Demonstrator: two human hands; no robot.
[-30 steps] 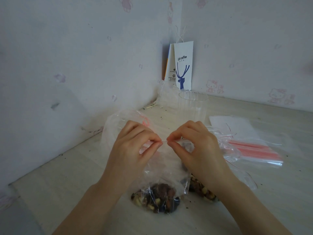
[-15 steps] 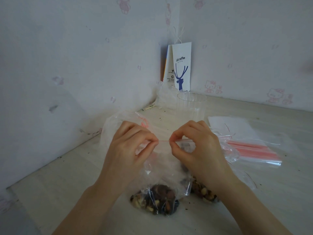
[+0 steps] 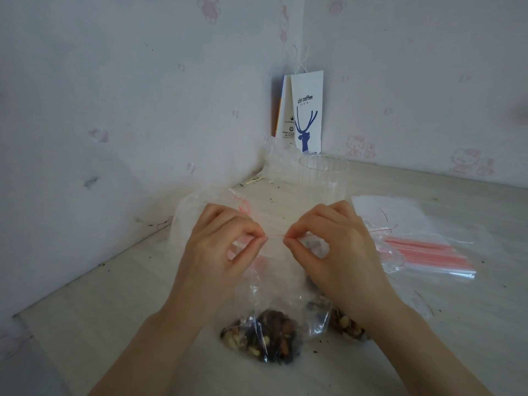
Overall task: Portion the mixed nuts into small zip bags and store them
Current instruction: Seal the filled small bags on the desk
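The left hand (image 3: 220, 252) and right hand (image 3: 334, 250) each keep a pinching grip on the pink seal of the zip bag (image 3: 274, 287), in front of the clear cup (image 3: 323, 181). Its nuts (image 3: 265, 335) sit on the tabletop (image 3: 114, 295).

Down on the pale, crumb-flecked table (image 3: 114, 295): nut-filled zip bag (image 3: 265, 335) lower centre, second nut bag (image 3: 345, 324) just right, clear cup (image 3: 323, 181) mid-frame, flat zip bags (image 3: 428, 252) stacked right, coffee bag (image 3: 307, 110) standing in the corner.
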